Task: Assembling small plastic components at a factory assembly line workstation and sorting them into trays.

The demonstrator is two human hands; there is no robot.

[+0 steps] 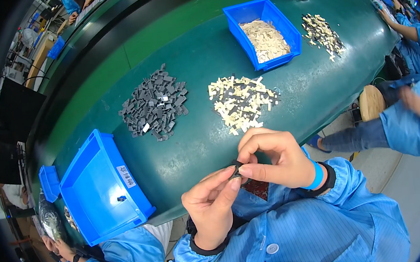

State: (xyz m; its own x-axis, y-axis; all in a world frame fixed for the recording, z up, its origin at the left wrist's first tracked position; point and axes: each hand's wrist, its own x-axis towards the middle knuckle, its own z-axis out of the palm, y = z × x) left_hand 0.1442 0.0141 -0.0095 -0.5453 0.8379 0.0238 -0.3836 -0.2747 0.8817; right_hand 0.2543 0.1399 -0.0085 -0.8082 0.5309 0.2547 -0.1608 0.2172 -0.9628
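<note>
Just in front of my chest, both hands meet at a small dark plastic piece (pixel 236 167). My left hand (pixel 210 200) pinches one side of it between thumb and fingertips. From the other side my right hand (pixel 277 161), with a blue band at the wrist, grips it with thumb and forefinger. Fingers cover most of the piece, so its exact shape is hidden. Beyond my hands lies a pile of cream and black small parts (pixel 241 102). To its left is a heap of dark grey plastic pieces (pixel 155 103), with a few white ones among them.
A large blue bin (pixel 81 186) on the left holds one small dark piece (pixel 121 198). Another blue bin (pixel 241 39) holds beige flat parts (pixel 266 39). Mixed parts (pixel 323 35) lie farther right on the green table (pixel 171 44). Co-workers sit at left and right, near a wooden stool (pixel 372 104).
</note>
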